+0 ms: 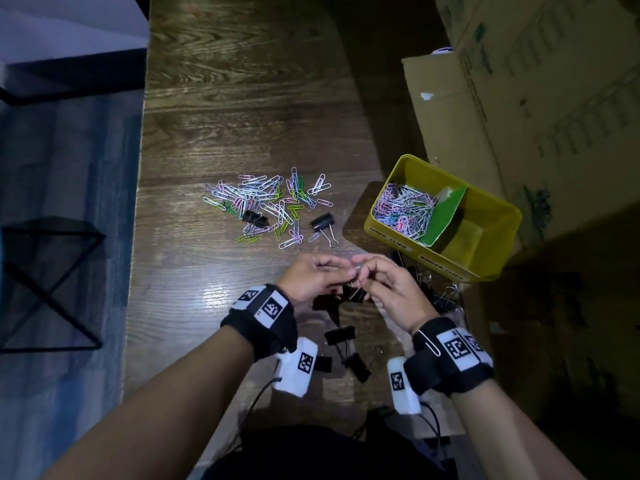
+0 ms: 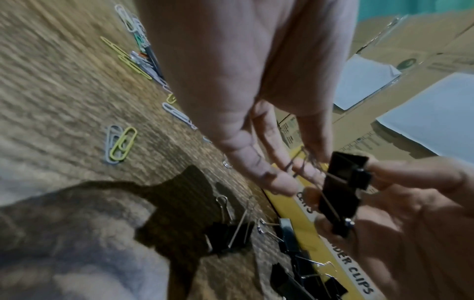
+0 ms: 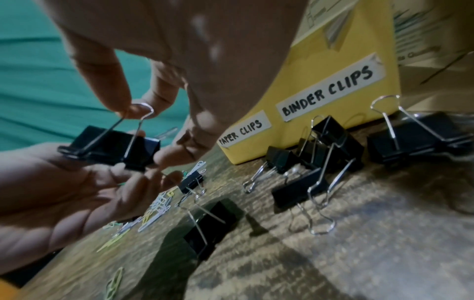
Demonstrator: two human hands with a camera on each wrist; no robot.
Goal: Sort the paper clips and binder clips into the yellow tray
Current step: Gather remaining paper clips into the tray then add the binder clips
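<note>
Both hands meet over the near table edge and hold one black binder clip (image 1: 354, 293) between them. My right hand (image 3: 133, 109) pinches a wire handle of the clip (image 3: 115, 148). My left hand (image 2: 295, 172) cradles its body from below. The yellow tray (image 1: 498, 206) stands to the right, with a green divider (image 1: 446, 216) and many coloured paper clips (image 1: 405, 209) in its left compartment. Its front carries the labels PAPER CLIPS (image 3: 241, 132) and BINDER CLIPS (image 3: 328, 93). A loose pile of paper clips (image 1: 266, 206) lies on the table beyond the hands.
Two binder clips (image 1: 323, 223) lie in the loose pile. Several more binder clips (image 1: 341, 336) lie under my wrists and in front of the tray (image 3: 333, 142). Cardboard boxes (image 1: 519, 98) stand right of the table. A black metal frame (image 1: 52, 282) stands beyond the table's left edge.
</note>
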